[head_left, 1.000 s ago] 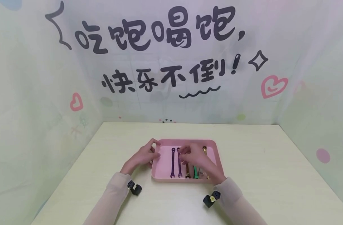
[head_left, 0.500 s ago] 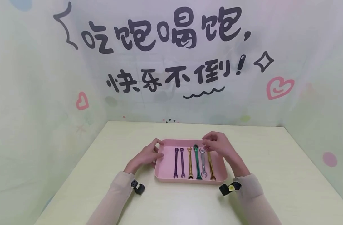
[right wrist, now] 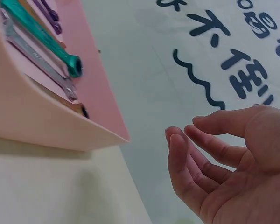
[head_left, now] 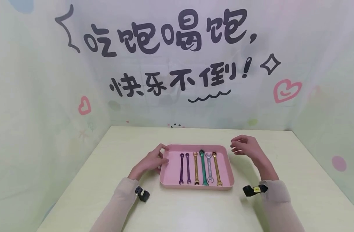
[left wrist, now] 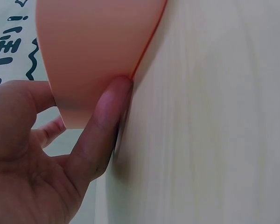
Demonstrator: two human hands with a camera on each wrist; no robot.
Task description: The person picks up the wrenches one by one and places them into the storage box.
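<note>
A shallow pink tray (head_left: 171,187) stands on the table with several wrenches side by side in it. From left to right lie two small purple wrenches (head_left: 181,168) (head_left: 188,168), a gold wrench (head_left: 196,168), a longer green wrench (head_left: 203,167), a silver open-end wrench (head_left: 210,167) and another gold wrench (head_left: 217,169). My left hand (head_left: 150,160) holds the tray at its left end, thumb (left wrist: 107,105) against the wall and fingers around the far corner. Beyond the tray's right end, my right hand (head_left: 246,149) hovers with loosely bent fingers and holds nothing.
The pale wooden table (head_left: 281,180) extends around the tray on all sides. A fabric backdrop (head_left: 153,109) with black lettering rises behind its far edge, with side panels to the left and right. Small cameras are strapped to both wrists.
My right hand has moved right from above the wrenches, over the tray's right edge and out past it, uncovering all the wrenches. My left hand keeps its place on the tray.
</note>
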